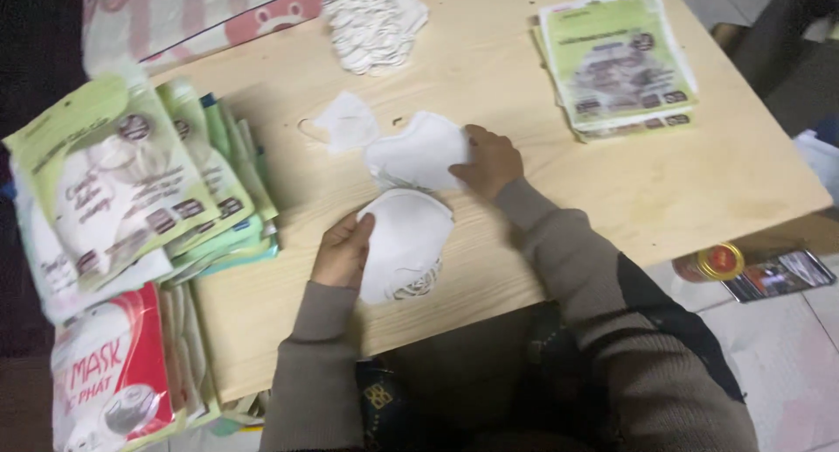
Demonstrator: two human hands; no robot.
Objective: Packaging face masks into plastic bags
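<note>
Near the front edge of the pale wooden table, the left hand grips a stack of white cup-shaped fabric masks. Just behind it, the right hand pinches a single white mask, its long axis running left-right.

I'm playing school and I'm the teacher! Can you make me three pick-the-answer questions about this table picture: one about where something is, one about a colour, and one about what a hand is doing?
1. Where is the heap of loose white masks?
A. far edge of the table
B. on the floor
C. in the lap

2. What colour is the mask stack by the left hand?
A. red
B. white
C. blue

3. What is the right hand doing?
A. resting on a white mask
B. holding scissors
C. hanging off the table

Answers: 1 A, the heap lies at the top edge; 2 B, it is plain white; 3 A, fingers lie on it.
</note>
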